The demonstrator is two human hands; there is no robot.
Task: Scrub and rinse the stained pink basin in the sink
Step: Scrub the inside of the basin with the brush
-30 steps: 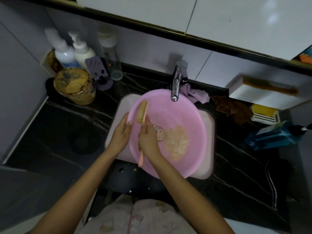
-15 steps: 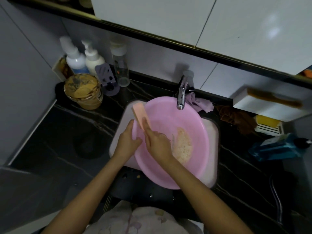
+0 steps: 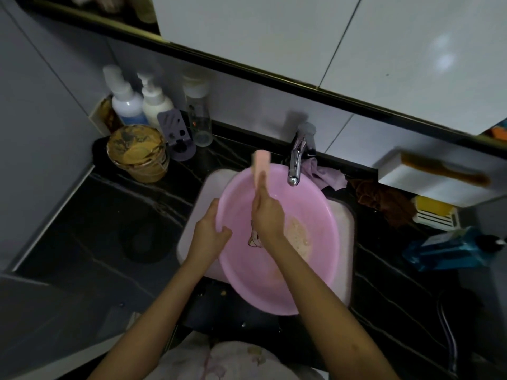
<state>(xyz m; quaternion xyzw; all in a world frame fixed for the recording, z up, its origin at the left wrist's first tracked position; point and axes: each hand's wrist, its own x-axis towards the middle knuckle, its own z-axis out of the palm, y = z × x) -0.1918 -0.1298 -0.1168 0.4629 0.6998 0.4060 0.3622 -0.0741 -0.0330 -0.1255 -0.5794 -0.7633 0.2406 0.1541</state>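
The pink basin (image 3: 315,215) lies tilted in the white sink (image 3: 208,185), with a patch of yellowish foamy residue (image 3: 299,237) inside and a small cartoon print near its middle. My left hand (image 3: 210,231) grips the basin's left rim, thumb inside. My right hand (image 3: 267,212) holds a pink scrub brush (image 3: 260,167), whose head sits at the basin's far rim, blurred by motion. The chrome faucet (image 3: 297,160) stands over the basin's far edge; I see no water running.
On the black marble counter (image 3: 109,215) at the back left stand pump bottles (image 3: 140,105), a clear bottle (image 3: 199,113), a purple holder (image 3: 175,133) and a stained lidded tub (image 3: 138,153). A purple rag (image 3: 326,175), brown cloth (image 3: 384,200), yellow soap (image 3: 433,208) and blue bottle (image 3: 450,249) lie right.
My right hand has pushed the brush from the basin's left inner wall up to its far rim. The left hand keeps its grip on the left rim. The view has drifted.
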